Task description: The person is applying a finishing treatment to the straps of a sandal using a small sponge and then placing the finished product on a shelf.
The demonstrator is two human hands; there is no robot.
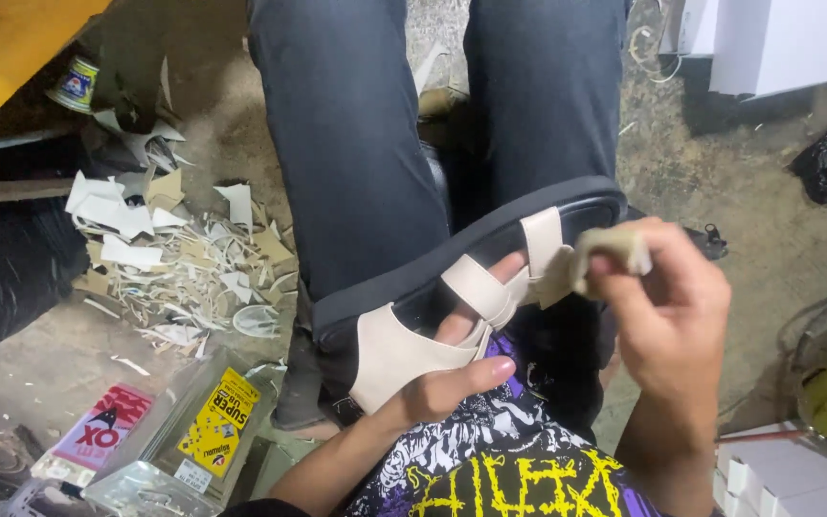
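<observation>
Nearest us, our left hand (pixel 452 378) grips the black-soled sandal (pixel 461 278) by its cream straps, fingers tucked beneath them, resting it across our lap. Our right hand (pixel 667 325) pinches a small beige pad (pixel 610 251) just beside the front strap. Farther off, pale offcuts (pixel 174 254) litter the dirt floor (pixel 768 230).

We wear dark slate-grey trousers (pixel 356 144), plain and smooth, with faint creases running down each leg, filling the frame from 11 to 1 o'clock. At 6 o'clock our top (pixel 500 460) is black, printed in a busy white pattern with purple patches and bold yellow lettering-like shapes. Our forearms are uncovered, with no sleeves reaching them, and both hands, left (pixel 452 383) and right (pixel 667 316), are bare, without gloves, rings or a watch.
</observation>
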